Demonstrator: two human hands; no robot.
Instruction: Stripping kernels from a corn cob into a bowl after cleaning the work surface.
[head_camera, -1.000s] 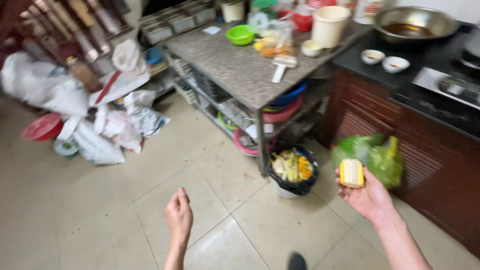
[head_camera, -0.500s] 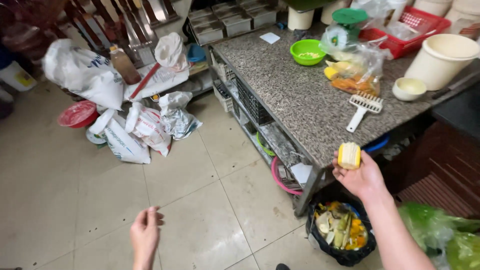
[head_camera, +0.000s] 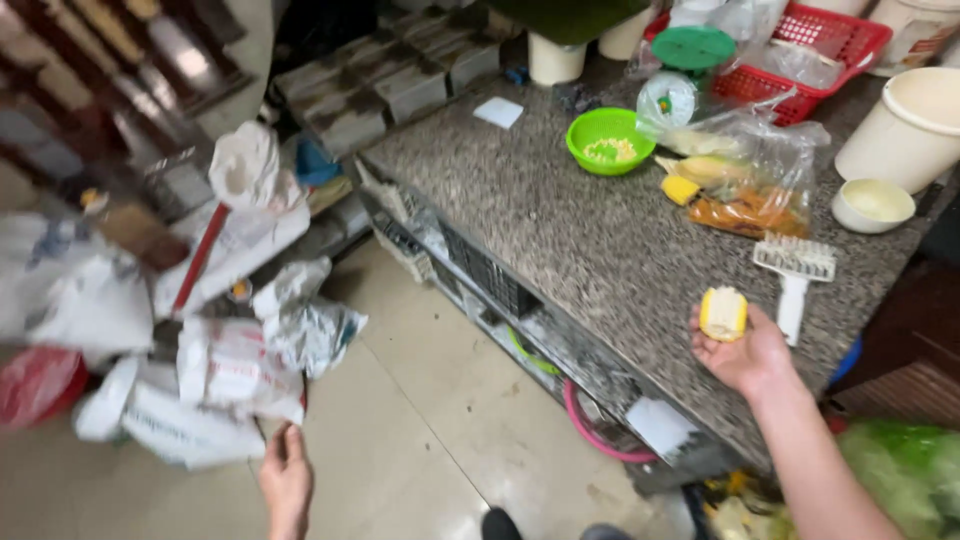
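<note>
The corn piece (head_camera: 723, 313) had come up from beside the bin to over the counter (head_camera: 600, 250), pinched in the right hand (head_camera: 745, 350) near the white scraper (head_camera: 795, 275). The left hand (head_camera: 287, 480) hung empty, fingers loose, probably just balancing.

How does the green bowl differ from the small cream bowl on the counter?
The green bowl is bright green and bigger; the small cream bowl is pale and smaller. The green bowl holds some yellow kernels, while the cream bowl looks empty. Both are round, upright and rest on the granite counter.
</note>
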